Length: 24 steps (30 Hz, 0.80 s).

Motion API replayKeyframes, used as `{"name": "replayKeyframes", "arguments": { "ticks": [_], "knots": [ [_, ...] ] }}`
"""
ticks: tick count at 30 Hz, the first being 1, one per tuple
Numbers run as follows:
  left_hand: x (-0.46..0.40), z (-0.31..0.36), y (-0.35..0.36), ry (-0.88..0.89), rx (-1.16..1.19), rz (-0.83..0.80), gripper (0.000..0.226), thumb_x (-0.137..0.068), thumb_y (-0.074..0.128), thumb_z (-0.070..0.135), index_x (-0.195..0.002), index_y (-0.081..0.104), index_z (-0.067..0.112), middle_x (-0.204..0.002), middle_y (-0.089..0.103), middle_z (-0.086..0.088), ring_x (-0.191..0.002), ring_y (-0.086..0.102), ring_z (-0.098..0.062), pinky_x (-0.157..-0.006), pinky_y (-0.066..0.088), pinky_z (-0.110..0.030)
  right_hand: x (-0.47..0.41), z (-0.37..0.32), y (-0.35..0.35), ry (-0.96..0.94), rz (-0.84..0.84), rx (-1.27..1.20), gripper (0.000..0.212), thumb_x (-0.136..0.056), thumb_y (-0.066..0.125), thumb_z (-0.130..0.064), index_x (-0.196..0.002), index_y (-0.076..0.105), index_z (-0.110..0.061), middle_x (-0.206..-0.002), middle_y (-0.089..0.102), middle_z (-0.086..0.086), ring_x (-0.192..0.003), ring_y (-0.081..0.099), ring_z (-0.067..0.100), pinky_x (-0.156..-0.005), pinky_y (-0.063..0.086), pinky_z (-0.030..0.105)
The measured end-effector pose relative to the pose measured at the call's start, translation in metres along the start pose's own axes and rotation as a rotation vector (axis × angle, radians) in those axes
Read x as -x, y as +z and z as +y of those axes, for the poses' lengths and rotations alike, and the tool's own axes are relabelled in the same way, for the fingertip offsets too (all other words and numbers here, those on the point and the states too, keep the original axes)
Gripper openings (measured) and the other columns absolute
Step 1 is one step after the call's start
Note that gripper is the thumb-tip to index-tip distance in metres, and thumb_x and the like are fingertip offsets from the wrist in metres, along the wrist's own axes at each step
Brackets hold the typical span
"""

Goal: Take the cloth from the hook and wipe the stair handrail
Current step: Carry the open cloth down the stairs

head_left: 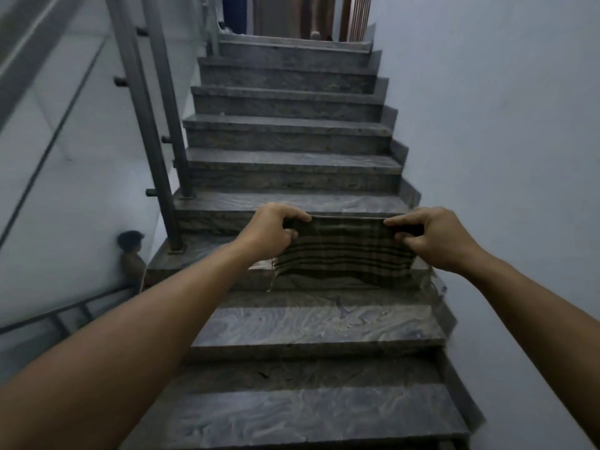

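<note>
we hold the cloth stretched between both hands out in front of us, over the stairs. our left hand is pinched closed on its upper left corner, thumb on top and fingers curled under the edge. our right hand is pinched closed on the upper right corner in the same way. the two hands are apart, with the cloth's top edge drawn into a nearly straight line between them. the cloth is dark with pale stripes in a plaid pattern, and it hangs down from that top edge with a loose thread trailing at its lower left. it touches nothing but our fingers, as far as we can tell.

the grey marbled steps climb away from us toward a landing at the top, where the lower part of a person's leg and foot shows. a plain pale wall runs along our right. on our left stand the metal railing posts, fixed to the steps with small base plates, and the handrail slants across the upper left corner, blurred. below the railing, at the left, another person's dark-haired head shows from behind. no container shows anywhere on the stairs.
</note>
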<state>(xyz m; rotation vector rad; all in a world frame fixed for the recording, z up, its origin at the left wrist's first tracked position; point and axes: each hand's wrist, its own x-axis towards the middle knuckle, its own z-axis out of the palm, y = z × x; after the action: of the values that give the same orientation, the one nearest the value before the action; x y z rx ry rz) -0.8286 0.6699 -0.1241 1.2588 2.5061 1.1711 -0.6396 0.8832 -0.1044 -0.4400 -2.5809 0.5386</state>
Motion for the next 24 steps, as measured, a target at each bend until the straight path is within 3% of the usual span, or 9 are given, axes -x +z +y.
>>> {"name": "replayKeyframes", "arguments": {
  "ticks": [6,13,19,24],
  "knots": [
    [-0.065,-0.019,-0.064,-0.03,-0.025,0.055,0.037,-0.088,0.061,0.0,-0.117,0.067,0.021,-0.124,0.06,-0.003,-0.117,0.054,-0.02,-0.1,0.049,-0.038,-0.107,-0.021,0.008,-0.084,-0.045,0.001,0.032,-0.08,0.071,-0.008,-0.11,0.07,-0.018,-0.095,0.065,-0.001,-0.088,0.06,0.018,-0.083,0.054,0.041],
    [-0.161,-0.039,-0.109,-0.062,-0.096,0.121,0.038,-0.086,0.065,0.002,-0.117,0.068,0.024,-0.112,0.058,0.001,-0.113,0.053,-0.02,-0.102,0.047,-0.038,-0.235,-0.024,0.014,-0.155,-0.066,-0.048,0.033,-0.08,0.071,-0.004,-0.112,0.069,-0.012,-0.099,0.066,0.005,-0.091,0.059,0.017,-0.08,0.044,0.024],
    [-0.244,-0.021,-0.177,-0.152,-0.04,0.171,0.037,-0.088,0.062,0.0,-0.119,0.066,0.019,-0.114,0.057,0.002,-0.111,0.054,-0.018,-0.101,0.047,-0.036,-0.359,-0.042,-0.013,-0.219,-0.135,-0.111,0.031,-0.083,0.068,-0.007,-0.112,0.07,-0.016,-0.102,0.063,0.003,-0.096,0.059,0.02,-0.088,0.052,0.034],
    [-0.304,-0.019,-0.243,-0.174,-0.049,0.211,0.036,-0.088,0.061,0.002,-0.119,0.066,0.02,-0.121,0.058,0.0,-0.111,0.051,-0.016,-0.101,0.048,-0.039,-0.451,-0.074,-0.024,-0.255,-0.119,-0.155,0.032,-0.081,0.07,-0.004,-0.111,0.07,-0.013,-0.102,0.066,0.006,-0.096,0.06,0.021,-0.087,0.052,0.033]
  ]
}}
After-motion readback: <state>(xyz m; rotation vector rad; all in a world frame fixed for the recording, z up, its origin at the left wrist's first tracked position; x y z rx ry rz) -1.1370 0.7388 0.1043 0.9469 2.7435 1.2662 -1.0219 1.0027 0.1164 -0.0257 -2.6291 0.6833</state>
